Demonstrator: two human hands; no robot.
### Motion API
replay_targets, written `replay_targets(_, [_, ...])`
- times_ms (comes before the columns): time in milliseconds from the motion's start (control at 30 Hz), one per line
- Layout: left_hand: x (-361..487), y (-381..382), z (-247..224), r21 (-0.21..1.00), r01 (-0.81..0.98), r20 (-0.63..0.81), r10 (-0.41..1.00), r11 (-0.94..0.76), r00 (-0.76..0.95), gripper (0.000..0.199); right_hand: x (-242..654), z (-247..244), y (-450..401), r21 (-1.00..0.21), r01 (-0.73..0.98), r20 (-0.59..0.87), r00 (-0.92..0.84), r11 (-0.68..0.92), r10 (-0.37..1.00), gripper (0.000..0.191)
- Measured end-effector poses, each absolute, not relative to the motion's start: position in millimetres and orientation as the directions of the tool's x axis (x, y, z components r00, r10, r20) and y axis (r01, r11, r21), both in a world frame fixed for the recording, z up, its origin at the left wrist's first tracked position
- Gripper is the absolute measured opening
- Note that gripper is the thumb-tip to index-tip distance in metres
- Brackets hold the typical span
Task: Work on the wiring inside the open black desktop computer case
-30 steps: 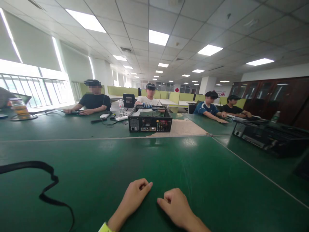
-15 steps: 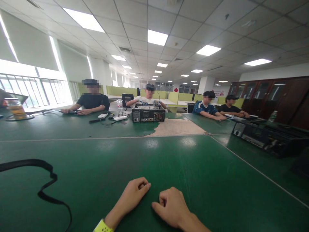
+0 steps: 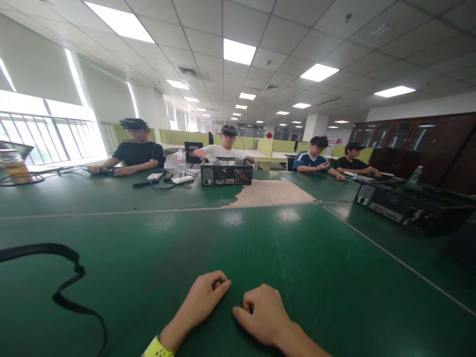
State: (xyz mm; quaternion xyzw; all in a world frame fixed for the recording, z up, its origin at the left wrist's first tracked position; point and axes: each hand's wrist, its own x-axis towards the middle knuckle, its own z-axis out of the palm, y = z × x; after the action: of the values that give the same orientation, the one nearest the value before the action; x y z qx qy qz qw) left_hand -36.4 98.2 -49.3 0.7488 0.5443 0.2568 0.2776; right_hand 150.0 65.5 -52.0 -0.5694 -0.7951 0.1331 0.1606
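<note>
My left hand (image 3: 209, 293) rests on the green tabletop (image 3: 167, 248), fingers curled in and thumb laid along them. A yellow-green band (image 3: 158, 348) is round that wrist. Just to its right, a small gap apart, lies my right hand (image 3: 262, 313), closed in a loose fist with the thumb pointing left. I see nothing held in either hand. The nearest loose thing is a black strap (image 3: 72, 302), lying in bends at the left of the table, well apart from my left hand.
Across the table, a person in gloves has both hands at an open computer case (image 3: 226, 175). Another computer case (image 3: 405, 208) lies at the right. A water bottle (image 3: 182, 163), a white power strip (image 3: 183, 179) and a jar (image 3: 15, 166) stand farther back. Other people sit along the far side.
My hands keep their pose. The view has shifted slightly. The gloved person's hands have moved lower at the case, and the person in blue has raised a hand.
</note>
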Motion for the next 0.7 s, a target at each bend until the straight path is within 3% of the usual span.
replay_targets(700, [-35.4,98.7,-48.6,0.66,0.708,0.069,0.958,-0.252,0.277,0.028,148.3,-52.4,65.6,-0.355,0.875,0.13,-0.304,0.331,0.944,0.034])
